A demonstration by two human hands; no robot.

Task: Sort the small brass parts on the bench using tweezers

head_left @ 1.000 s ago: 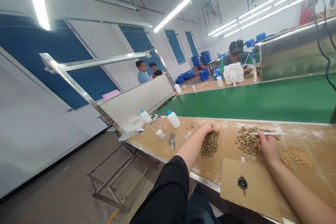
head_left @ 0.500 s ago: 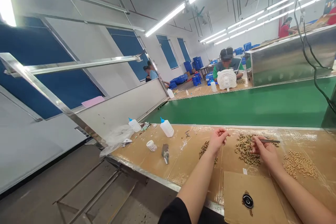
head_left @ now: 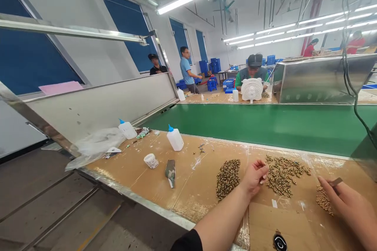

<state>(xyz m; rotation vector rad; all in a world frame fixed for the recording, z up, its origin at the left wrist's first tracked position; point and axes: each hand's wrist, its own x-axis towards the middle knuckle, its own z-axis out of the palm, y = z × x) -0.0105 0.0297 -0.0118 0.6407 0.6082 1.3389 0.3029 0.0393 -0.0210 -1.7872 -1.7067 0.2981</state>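
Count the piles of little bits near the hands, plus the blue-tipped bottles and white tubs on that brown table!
Piles: 3, one partly hidden by the right hand
Blue-tipped bottles: 2
White tub: 1
Total: 6

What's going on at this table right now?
A person is working barehanded with small parts. The left hand is between a dense brass-coloured pile and a looser one, its fingers drawn together; whether they hold a part is too small to tell. The right hand grips a slim tool and partly hides a paler pile. A round black object lies on a cardboard sheet. Across the green belt, a co-worker is behind a white fan.
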